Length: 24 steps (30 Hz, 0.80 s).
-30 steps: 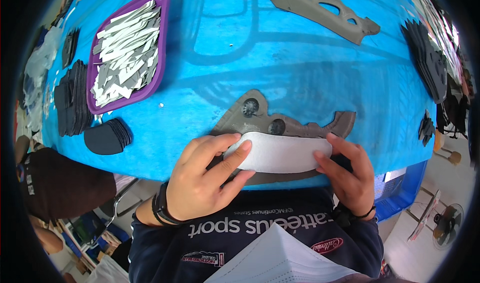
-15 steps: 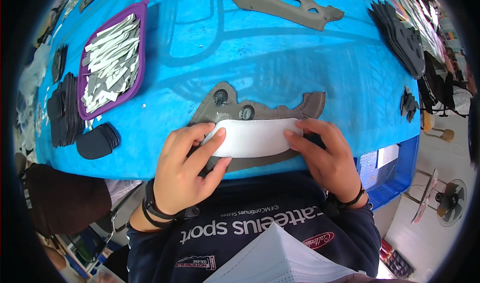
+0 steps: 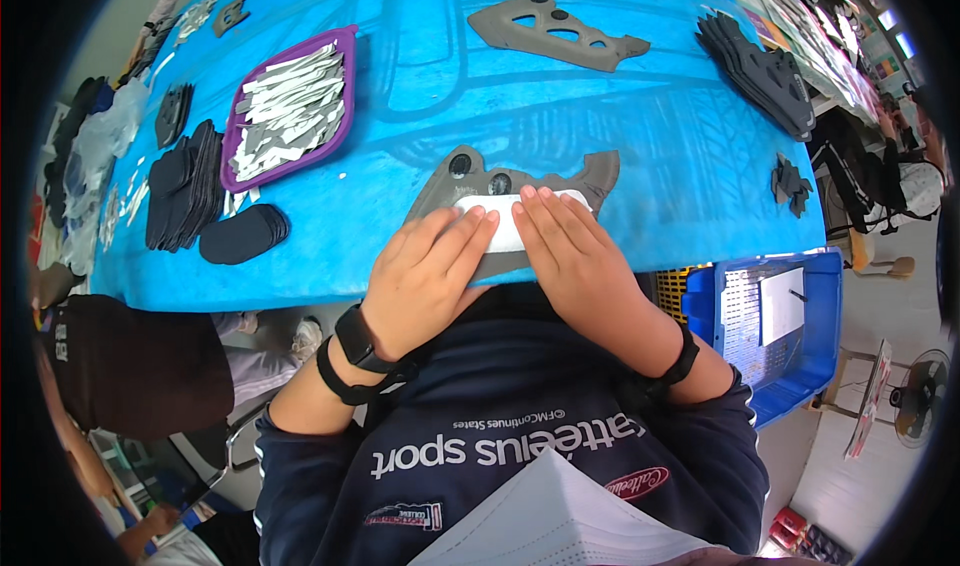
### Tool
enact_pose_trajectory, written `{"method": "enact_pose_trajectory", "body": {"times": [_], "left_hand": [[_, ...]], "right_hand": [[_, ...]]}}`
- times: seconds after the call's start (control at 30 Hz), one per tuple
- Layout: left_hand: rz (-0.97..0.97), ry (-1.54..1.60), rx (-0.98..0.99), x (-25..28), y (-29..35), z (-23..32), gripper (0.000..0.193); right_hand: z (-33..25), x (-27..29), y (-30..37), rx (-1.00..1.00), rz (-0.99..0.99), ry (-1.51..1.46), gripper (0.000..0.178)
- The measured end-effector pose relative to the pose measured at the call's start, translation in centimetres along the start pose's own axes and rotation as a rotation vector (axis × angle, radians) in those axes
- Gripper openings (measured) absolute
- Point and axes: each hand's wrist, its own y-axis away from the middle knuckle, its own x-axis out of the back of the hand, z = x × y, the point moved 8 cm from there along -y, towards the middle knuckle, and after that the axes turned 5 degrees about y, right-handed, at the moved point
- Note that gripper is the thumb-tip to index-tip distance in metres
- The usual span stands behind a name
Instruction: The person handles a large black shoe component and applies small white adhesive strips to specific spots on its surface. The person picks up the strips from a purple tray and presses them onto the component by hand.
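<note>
A grey shaped cut-out piece (image 3: 478, 179) with two round holes lies near the front edge of the blue table (image 3: 420, 116). A white strip (image 3: 508, 218) lies on it. My left hand (image 3: 425, 276) and my right hand (image 3: 568, 256) lie flat side by side on the strip, fingers together and pointing away from me, pressing it onto the grey piece. Most of the strip is hidden under my fingers.
A purple-rimmed tray (image 3: 285, 116) with several silvery strips sits at the left. Stacks of dark cut pieces (image 3: 185, 181) lie beside it, and another stack (image 3: 760, 61) at the far right. A second grey piece (image 3: 550, 31) lies further back. A blue crate (image 3: 770, 316) stands at the right.
The white strip was held at its two ends above the grey piece; now it lies on the piece and both hands have come together flat on top of it.
</note>
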Motion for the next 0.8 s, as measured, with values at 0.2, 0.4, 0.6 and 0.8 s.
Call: {"method": "enact_pose_trajectory", "body": {"times": [0.2,0.4,0.6,0.8], "left_hand": [[0.029,0.005,0.085,0.8,1.3,-0.2,0.067],[0.047,0.066,0.081,1.7,2.1,0.1,0.059],[0.117,0.002,-0.032,7.0,2.1,3.3,0.047],[0.657,0.960,0.117,10.3,-0.5,0.4,0.089]], "right_hand": [[1.6,1.1,1.9,-0.113,0.040,-0.078,0.070],[0.6,2.2,2.0,-0.147,-0.012,-0.215,0.072],[-0.8,7.1,0.6,0.053,0.179,-0.259,0.044],[7.7,9.4,1.7,-0.694,0.781,-1.459,0.013]]}}
